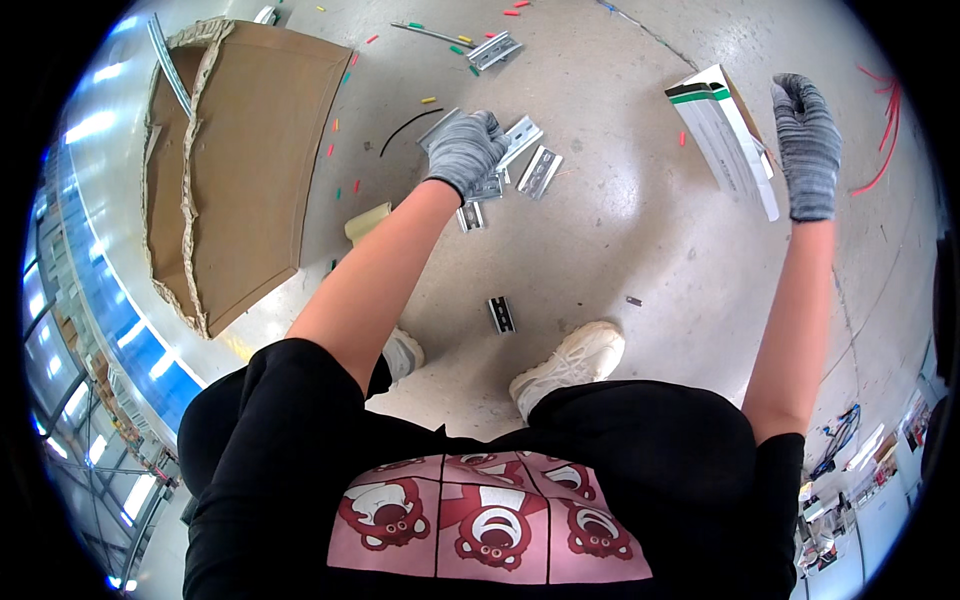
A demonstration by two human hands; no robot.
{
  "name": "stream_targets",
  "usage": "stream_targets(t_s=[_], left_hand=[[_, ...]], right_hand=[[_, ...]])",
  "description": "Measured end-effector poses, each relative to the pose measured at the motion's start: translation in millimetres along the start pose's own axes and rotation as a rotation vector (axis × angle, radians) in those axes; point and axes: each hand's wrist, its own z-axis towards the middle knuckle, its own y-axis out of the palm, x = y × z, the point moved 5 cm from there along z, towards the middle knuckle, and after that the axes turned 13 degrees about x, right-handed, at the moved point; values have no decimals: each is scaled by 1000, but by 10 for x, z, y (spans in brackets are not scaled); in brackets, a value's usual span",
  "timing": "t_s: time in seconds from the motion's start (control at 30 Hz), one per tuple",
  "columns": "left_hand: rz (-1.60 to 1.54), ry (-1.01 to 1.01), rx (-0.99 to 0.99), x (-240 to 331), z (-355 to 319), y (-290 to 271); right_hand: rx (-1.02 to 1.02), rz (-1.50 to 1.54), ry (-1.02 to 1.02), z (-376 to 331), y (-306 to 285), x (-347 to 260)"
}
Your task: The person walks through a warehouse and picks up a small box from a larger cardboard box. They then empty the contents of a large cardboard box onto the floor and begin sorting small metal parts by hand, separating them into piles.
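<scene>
Both my hands wear grey knitted gloves. My left hand (466, 152) is closed over a small pile of slotted metal rail pieces on the floor. One bright rail piece (521, 139) sticks out beside its curled fingers and seems gripped, though the fingertips are partly hidden. Close by lie another rail piece (540, 172) and a shorter one (471, 217). Out to the right, my right hand (806, 150) has its fingers curled in beside a white cardboard box (722, 145) with a green stripe. Whatever those fingers hold, if anything, is hidden.
A large brown cardboard box (265, 150) stands at the left, a metal strip (168, 65) leaning in it. Another rail piece (495, 50) lies farther off, and a small dark one (501, 315) near my shoes (570, 365). Coloured bits and red wire (888, 140) are scattered about.
</scene>
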Motion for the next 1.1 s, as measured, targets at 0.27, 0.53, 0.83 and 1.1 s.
stream_targets(t_s=[0.27, 0.53, 0.83, 1.1], left_hand=[[-734, -73, -3, 636, -834, 286], [-231, -9, 289, -569, -689, -64], [-298, -81, 247, -603, -525, -97], [-777, -218, -194, 406, -1164, 260]], right_hand=[[-594, 901, 771, -1661, 1219, -1015], [-689, 1209, 1176, -2156, 1293, -761], [-843, 1115, 1042, -2128, 1368, -1046], [-688, 1007, 885, -2087, 1471, -1199]])
